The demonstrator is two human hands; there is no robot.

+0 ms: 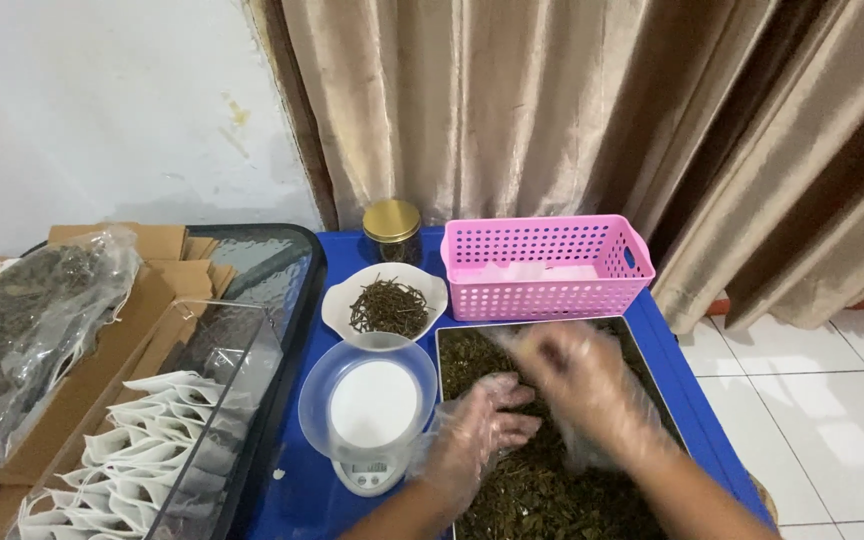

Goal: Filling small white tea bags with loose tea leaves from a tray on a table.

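On the blue desk (304,480) we see a metal tray (652,365) full of dried green leaves (532,490). Our two hands are over it, both in thin clear gloves, which we think keep the leaves clean. Our left hand (482,420) lies flat on the leaves with its fingers spread out. Our right hand (577,375) is above the leaves, farther back in the tray. It is blurry, so we cannot tell if it is spread or pinching something.

Just left of the tray sits a small white scale (370,440) with a clear round dish on top, close by so it is easy to reach. Behind the scale is a white bowl (384,300) of dark dried sticks, and behind that a jar with a gold lid (392,228). A pink basket (547,265) stands behind the tray.

Far to the left lie many white paper bags (127,450) in rows, partly behind a clear box. A plastic bag (22,330) of more dried leaves rests on brown cardboard. The near end of the tray is cut off, and we cannot read the scale's little screen.
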